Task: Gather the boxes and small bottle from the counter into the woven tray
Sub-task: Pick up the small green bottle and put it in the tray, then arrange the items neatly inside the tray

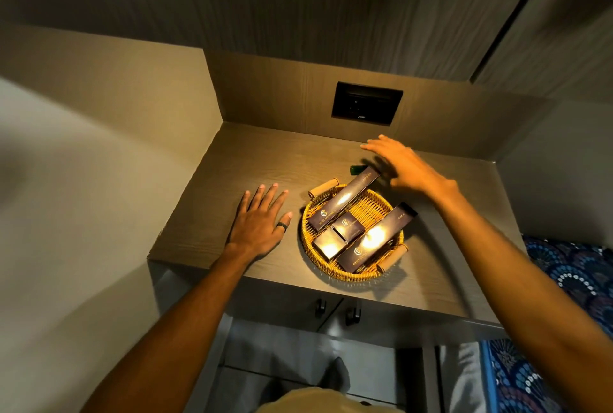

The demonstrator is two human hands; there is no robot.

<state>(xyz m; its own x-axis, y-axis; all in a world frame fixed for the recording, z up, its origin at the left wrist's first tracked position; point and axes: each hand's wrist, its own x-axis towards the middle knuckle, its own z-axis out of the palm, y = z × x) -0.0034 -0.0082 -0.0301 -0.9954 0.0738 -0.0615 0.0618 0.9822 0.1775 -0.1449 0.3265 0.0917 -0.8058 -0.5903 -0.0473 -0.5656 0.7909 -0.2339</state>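
Note:
A round woven tray [310,253] with two wooden handles sits on the brown counter [212,187]. In it lie two long dark boxes [343,201] [378,240] and two small boxes [348,226] [326,245]; both long boxes stick out over the rim. A small green bottle [359,169] lies on the counter just behind the tray. My right hand [403,168] hovers over that spot with fingers spread, holding nothing. My left hand [262,220] rests flat on the counter left of the tray, a dark ring on one finger.
A black wall socket panel [366,104] is set in the back wall. Walls enclose the counter at the left and back. Cabinet doors with dark handles [352,314] hang below the front edge. A blue patterned fabric [570,280] lies at the right.

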